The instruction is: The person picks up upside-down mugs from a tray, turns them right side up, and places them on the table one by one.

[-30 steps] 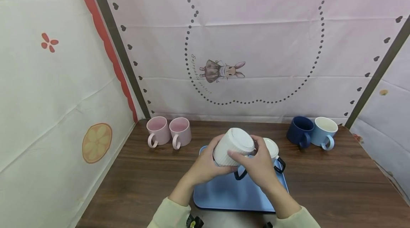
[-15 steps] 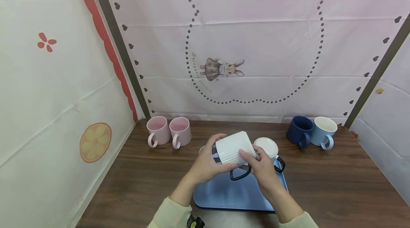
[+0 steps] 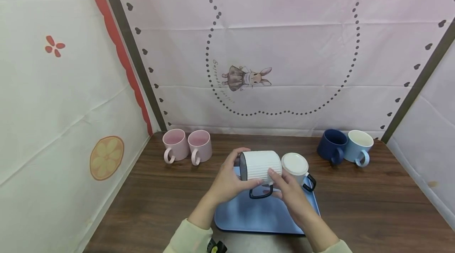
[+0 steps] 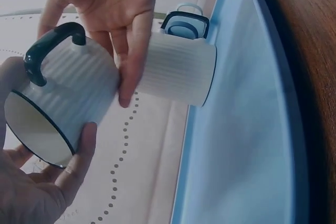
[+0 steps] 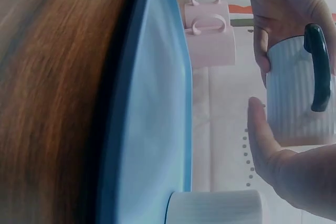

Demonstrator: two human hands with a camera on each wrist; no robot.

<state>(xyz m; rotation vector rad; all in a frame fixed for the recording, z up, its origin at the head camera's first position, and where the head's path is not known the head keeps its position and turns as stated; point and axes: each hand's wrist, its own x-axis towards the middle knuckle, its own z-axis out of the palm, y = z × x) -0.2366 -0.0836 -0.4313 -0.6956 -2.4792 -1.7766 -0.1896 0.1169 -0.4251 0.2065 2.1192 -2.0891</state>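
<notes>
A white ribbed mug (image 3: 262, 165) with a black rim and black handle (image 3: 261, 194) lies sideways in the air above the blue tray (image 3: 256, 217), its mouth facing left. My left hand (image 3: 227, 184) grips it around the rim end, thumb on the near side. At the base end, my right hand (image 3: 291, 195) holds it, thumb on the ribbed wall and fingers beneath. A second white mug (image 3: 295, 164), also black-handled, stands upside down at the tray's far right; the left wrist view shows this mug (image 4: 178, 69) with its rim on the tray.
Two pink mugs (image 3: 175, 145) stand upright at the back left of the brown table (image 3: 160, 205). A dark blue mug (image 3: 332, 146) and a light blue mug (image 3: 359, 148) stand upright at the back right. A printed cloth wall (image 3: 284, 67) rises behind the table.
The held mug has turned from base-up to lying on its side, its mouth swinging left and its handle coming into fuller view. It has sunk slightly; both hands stay on it.
</notes>
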